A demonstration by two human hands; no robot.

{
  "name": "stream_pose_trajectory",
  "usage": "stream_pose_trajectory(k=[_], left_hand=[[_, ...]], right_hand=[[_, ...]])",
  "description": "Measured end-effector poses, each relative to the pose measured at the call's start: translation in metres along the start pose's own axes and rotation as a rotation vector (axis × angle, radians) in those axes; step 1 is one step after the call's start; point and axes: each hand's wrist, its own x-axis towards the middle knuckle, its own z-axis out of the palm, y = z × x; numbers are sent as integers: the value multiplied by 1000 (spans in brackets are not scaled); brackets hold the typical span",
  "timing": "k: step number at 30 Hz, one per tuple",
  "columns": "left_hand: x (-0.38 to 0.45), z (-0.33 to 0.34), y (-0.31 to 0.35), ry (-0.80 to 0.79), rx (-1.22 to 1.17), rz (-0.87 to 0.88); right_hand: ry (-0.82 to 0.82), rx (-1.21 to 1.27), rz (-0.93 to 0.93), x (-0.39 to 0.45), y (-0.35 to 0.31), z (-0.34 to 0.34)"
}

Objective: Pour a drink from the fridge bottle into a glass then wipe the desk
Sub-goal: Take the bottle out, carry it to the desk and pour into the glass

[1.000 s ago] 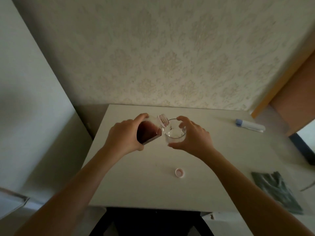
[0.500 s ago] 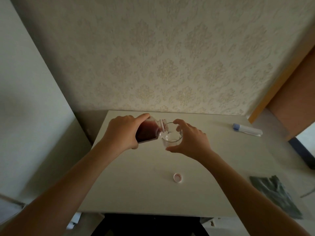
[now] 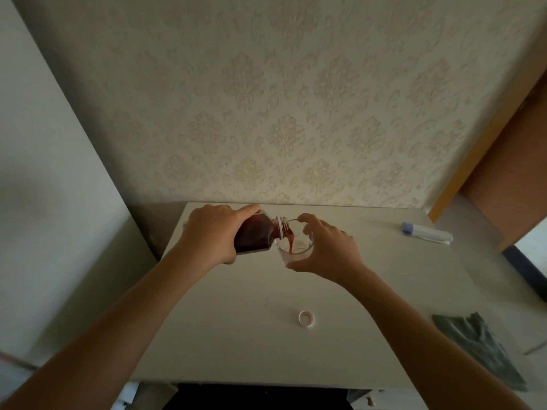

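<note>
our left hand [image 3: 214, 232] has its fingers wrapped tight around the body of the bottle [image 3: 254, 236], thumb along the top edge, and the bottle is tipped well over to the right so its open neck hangs above the rim of the glass [image 3: 294, 250]. a thin stream of dark red drink [image 3: 291, 242] runs from the neck down into the glass, where a little red has gathered at the bottom. most of the bottle is dark with drink.

our right hand [image 3: 328, 247] curls around the far and right side of the glass, fingers closed on its wall and thumb at the near side, holding it upright on the desk [image 3: 236, 335]. bottle and glass are at the back middle of the desk, close to the patterned wall [image 3: 281, 113].

nearer to us, well apart from the glass, the bottle's cap [image 3: 305, 318] lies open side up on the desk. at the right edge of the desk lies a crumpled grey-green cloth [image 3: 479, 347]. near the back right corner lies a white tube with a blue end [image 3: 426, 233], on its side. both forearms reach in from the bottom of the view.
</note>
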Motion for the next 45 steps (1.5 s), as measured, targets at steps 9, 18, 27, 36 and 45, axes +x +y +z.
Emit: stream_pose_trajectory(k=[9,18,27,36,45], left_hand=[[0,-5,6,-17,18,1],[-1,-4,7,-24,38,-3],[-6,3,7,23,-49,-31],[-13,26,3,65,-218,-81],[-23,55,2,183,-613,-163]], right_hand=[[3,7,-13,-3,2,-3],[-14,25,-2,-2,4,0],[-35,85,33,-2,4,6],[-44,142,66,-1,5,12],[-44,228,67,-1,2,12]])
